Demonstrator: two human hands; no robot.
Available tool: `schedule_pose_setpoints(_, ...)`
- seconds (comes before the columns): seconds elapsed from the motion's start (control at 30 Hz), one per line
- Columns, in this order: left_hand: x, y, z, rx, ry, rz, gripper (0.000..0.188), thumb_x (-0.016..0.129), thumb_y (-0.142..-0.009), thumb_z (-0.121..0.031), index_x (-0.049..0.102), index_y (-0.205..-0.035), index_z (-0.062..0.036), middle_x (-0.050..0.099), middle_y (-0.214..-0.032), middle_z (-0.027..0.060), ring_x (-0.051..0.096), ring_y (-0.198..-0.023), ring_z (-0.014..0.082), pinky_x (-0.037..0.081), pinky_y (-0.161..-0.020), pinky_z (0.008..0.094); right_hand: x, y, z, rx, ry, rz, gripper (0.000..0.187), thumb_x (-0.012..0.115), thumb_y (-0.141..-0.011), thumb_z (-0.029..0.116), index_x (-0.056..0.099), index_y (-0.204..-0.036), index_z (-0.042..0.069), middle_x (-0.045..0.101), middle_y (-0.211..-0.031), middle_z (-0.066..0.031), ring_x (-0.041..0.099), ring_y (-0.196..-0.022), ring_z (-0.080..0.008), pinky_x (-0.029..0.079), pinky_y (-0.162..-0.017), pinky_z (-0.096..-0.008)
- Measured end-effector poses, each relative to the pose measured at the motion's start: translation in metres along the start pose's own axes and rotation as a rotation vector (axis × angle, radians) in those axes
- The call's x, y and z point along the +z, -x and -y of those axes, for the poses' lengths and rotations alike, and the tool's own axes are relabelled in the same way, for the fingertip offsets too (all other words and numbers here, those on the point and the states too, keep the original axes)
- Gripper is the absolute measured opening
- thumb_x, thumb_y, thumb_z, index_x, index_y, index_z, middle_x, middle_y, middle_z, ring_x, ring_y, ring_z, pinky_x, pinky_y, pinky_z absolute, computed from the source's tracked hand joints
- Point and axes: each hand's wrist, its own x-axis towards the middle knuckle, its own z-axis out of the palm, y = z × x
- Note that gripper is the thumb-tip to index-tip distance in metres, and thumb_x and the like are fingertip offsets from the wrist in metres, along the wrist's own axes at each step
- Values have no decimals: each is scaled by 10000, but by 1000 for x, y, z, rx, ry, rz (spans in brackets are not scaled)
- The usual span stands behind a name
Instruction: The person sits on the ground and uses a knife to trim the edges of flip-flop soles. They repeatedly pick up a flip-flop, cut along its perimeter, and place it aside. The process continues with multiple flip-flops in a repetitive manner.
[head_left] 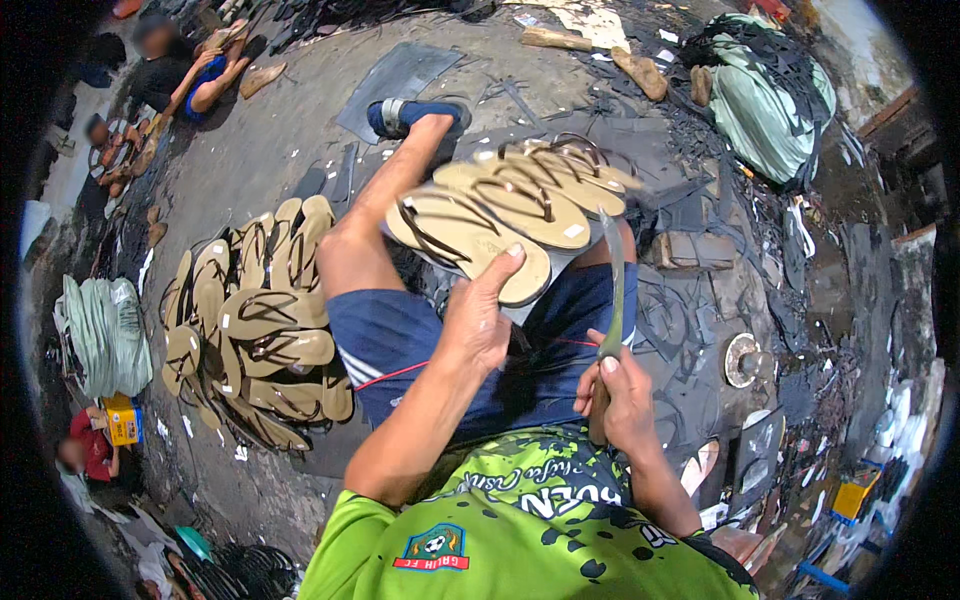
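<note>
Tan sandals (515,205) lie stacked on the person's lap, the left hand (480,315) gripping the nearest sole with thumb on top. Right hand (620,395) is closed around a knife (612,300), blade upright just beside the stack.

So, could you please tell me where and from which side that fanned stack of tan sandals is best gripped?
Probably at the near heel end of the stack of sandals, from the person's side, where the left hand already pinches it: the soles overlap there and fan apart farther away.
</note>
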Motion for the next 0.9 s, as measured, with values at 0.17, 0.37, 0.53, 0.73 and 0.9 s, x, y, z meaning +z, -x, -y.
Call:
schedule_pose_setpoints(0.17,21,82,-47,85,-158,-115,409,615,-908,-229,532,-1257,-31,643,-1156,87,627,-1035,203,485,-939,358,16,13,6,-300,445,129,313,469,-973,142,552,-1225,-24,631,-764,-154,643,-640,-245,501,-582,-349)
schedule_pose_setpoints(0.37,-26,133,-25,-66,114,-274,418,594,-926,-194,496,-1296,-28,612,-1205,85,607,-1079,181,469,-975,343,31,31,-15,-448,604,194,254,567,-870,41,591,-1117,-11,641,-802,-192,643,-666,-350,513,-577,-417)
schedule_pose_setpoints(0.53,-32,139,-18,-54,159,-308,431,602,-916,-205,484,-1295,-39,617,-1181,73,611,-1064,178,482,-957,352,40,21,-22,-432,726,221,192,608,-828,40,592,-1018,12,625,-776,-161,629,-641,-337,503,-552,-427)
schedule_pose_setpoints(0.73,-31,134,-24,-15,58,-246,436,583,-918,-250,483,-1289,-43,616,-1167,71,610,-1067,187,488,-944,369,56,1,-12,-401,845,257,152,624,-805,91,568,-911,-2,616,-711,-178,608,-594,-374,502,-565,-447)
schedule_pose_setpoints(0.9,-31,133,-30,-36,-7,-246,493,614,-889,-227,460,-1315,-32,591,-1206,94,595,-1079,201,478,-949,360,66,-29,-32,-341,988,445,260,633,-765,168,601,-926,-34,609,-597,-190,603,-540,-405,501,-544,-484)
